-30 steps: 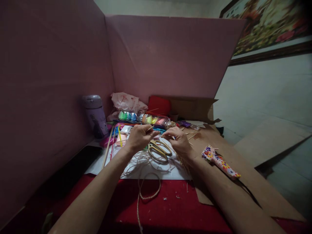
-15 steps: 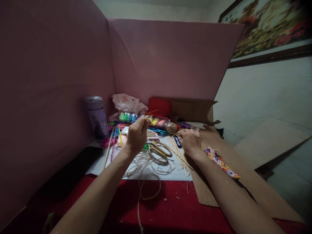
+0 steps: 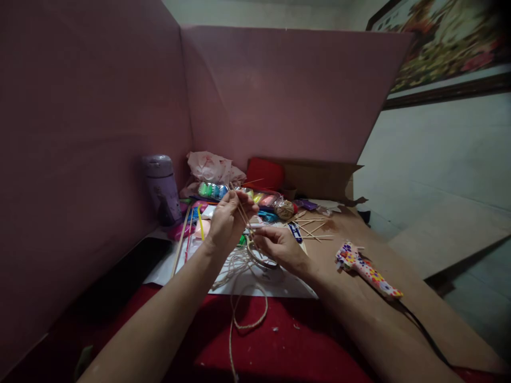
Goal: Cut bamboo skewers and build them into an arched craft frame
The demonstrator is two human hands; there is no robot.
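Observation:
Thin wooden sticks (image 3: 244,215) slant between my two hands above the table. My left hand (image 3: 227,221) is closed on them with its thumb, the other fingers partly extended behind. Lower and to the right, my right hand (image 3: 281,248) pinches the sticks near their lower ends. Partly hidden by this hand, a pair of scissors (image 3: 261,260) with gold handles lies on a white sheet (image 3: 287,287). Loose loops of twine (image 3: 235,266) lie below my hands, and one strand hangs over the red cloth (image 3: 199,340). More sticks (image 3: 313,229) lie crossed on the cardboard (image 3: 343,314).
A floral-patterned glue gun (image 3: 369,271) with a black cord rests on the cardboard at right. Behind my hands are a tray of coloured clay (image 3: 213,190) and a twine ball (image 3: 284,209). A purple bottle (image 3: 162,189) and a black phone-like slab (image 3: 120,271) are at left.
My right hand has come left from the cardboard to the sticks near my left hand. Sticks now lie scattered on the cardboard where it was. My left hand's fingers have loosened outward.

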